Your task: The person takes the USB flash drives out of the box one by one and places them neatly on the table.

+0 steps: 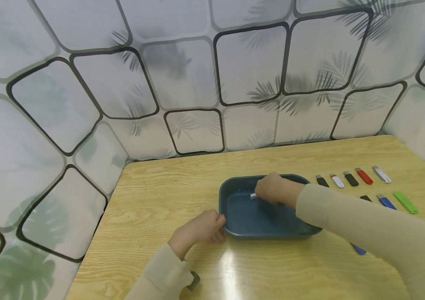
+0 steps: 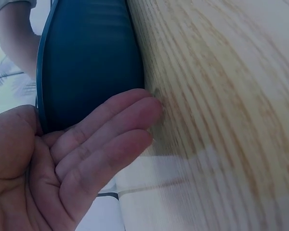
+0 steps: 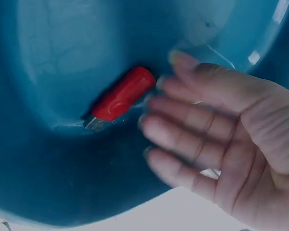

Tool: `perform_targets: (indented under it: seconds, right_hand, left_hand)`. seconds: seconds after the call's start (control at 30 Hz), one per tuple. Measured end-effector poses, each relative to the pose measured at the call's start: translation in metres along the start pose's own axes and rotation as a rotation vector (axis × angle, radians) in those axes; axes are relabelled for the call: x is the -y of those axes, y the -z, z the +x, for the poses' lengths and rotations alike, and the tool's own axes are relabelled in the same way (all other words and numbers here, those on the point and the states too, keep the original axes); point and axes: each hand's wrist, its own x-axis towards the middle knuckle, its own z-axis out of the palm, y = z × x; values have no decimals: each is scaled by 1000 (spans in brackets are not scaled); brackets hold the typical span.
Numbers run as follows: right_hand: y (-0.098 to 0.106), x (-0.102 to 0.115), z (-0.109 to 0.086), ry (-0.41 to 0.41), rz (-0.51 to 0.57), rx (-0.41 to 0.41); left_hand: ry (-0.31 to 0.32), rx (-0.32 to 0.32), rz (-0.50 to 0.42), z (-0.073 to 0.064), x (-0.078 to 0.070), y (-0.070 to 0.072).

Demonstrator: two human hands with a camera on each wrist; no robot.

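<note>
A dark blue plastic tray (image 1: 242, 233) sits on the wooden table. My left hand (image 1: 205, 227) grips its left corner, thumb at the rim and fingers against the outer wall (image 2: 91, 53). Inside the tray, a red USB stick (image 3: 123, 96) lies with its metal plug pointing away from my right hand (image 3: 216, 130). The fingers of that hand are loosely extended beside the stick, with nothing seen held. In the head view, the back of my right hand (image 1: 272, 189) hides part of the tray floor, and a small pale piece (image 1: 253, 196) shows by its fingers.
Right of the tray lie several USB sticks, among them a red one (image 1: 364, 176), a white one (image 1: 382, 174), a blue one (image 1: 386, 202) and a green one (image 1: 405, 202). My right sleeve (image 1: 362, 221) covers part of that area. Patterned fabric (image 1: 182, 75) stands behind the table.
</note>
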Motion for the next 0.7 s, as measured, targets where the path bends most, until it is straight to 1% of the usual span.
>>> perform_targets:
  seconds: [0.07, 0.13, 0.17, 0.23, 0.3, 0.37, 0.5, 0.6, 0.7]
  right_hand:
    - [3, -6, 0, -67, 129, 38]
    - [1, -11, 1, -128, 243, 54]
    - [0, -12, 0, -150, 286, 61]
    - [-4, -16, 1, -159, 337, 82]
    - [-7, -18, 4, -157, 371, 115]
    - [-8, -20, 7, -144, 377, 148]
    - [-6, -21, 11, -109, 334, 181]
    - [-4, -21, 10, -107, 353, 164]
    - [-3, -19, 5, -151, 396, 99]
  left_hand:
    - [8, 1, 6, 0, 0, 1]
    - [12, 0, 11, 0, 1, 1]
    - [15, -1, 13, 0, 1, 1]
    - [15, -4, 19, 0, 1, 1]
    - [11, -7, 21, 0, 1, 1]
    - [7, -10, 22, 0, 1, 0]
    - [0, -12, 17, -1, 1, 0]
    - [-4, -8, 10, -2, 1, 0]
    - [-8, -1, 3, -2, 1, 0]
